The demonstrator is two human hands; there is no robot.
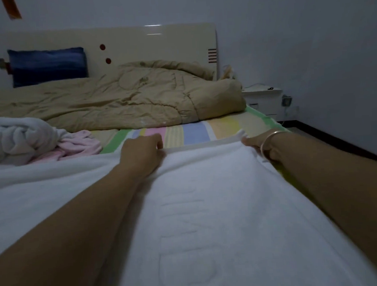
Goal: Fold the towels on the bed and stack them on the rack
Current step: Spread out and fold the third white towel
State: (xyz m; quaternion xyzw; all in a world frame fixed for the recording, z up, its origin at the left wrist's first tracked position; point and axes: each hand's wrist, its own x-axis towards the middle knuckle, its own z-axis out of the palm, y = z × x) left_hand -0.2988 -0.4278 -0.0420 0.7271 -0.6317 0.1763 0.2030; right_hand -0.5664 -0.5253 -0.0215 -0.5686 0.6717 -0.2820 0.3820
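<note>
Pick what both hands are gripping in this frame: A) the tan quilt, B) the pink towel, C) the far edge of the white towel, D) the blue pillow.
C: the left hand and the right hand each grip the far edge of the white towel.

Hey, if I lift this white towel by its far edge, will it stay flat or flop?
Probably flop: the white towel drapes softly between the left hand and right hand gripping its far edge. Its thick pile suggests it won't slip easily, and it may feel fairly heavy.
</note>
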